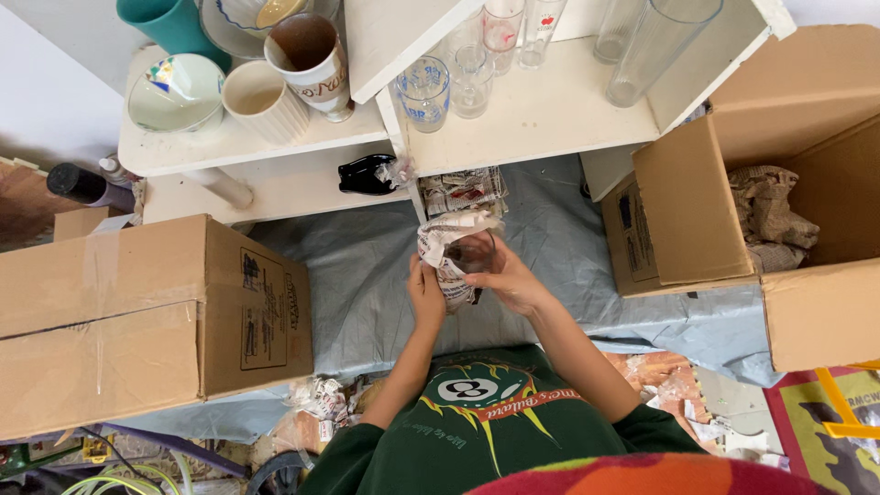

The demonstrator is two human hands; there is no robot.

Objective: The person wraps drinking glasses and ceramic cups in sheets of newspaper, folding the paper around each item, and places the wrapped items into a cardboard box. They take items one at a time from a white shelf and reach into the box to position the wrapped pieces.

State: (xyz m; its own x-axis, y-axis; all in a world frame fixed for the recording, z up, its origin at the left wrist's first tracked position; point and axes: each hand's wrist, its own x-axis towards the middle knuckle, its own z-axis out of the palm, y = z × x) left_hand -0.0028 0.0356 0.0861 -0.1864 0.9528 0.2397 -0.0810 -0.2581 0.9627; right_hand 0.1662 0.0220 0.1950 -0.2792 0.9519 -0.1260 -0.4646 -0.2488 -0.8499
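Both hands are raised in front of me around a clear drinking glass (pixel 474 253) half wrapped in crumpled newspaper (pixel 442 240). My left hand (pixel 425 295) grips the paper-covered side of the glass. On the other side, my right hand (pixel 513 280) holds the bare rim and wall. The paper curls over the top and down the left of the glass. A white shelf (pixel 541 119) with several glasses stands just beyond.
An open cardboard box (pixel 697 215) with crumpled paper inside stands at right. A taped shut box (pixel 137 312) is at left. Mugs (pixel 310 57) and a bowl (pixel 174 90) sit on the left shelf. Grey sheeting (pixel 367 275) covers the floor, with paper scraps near me.
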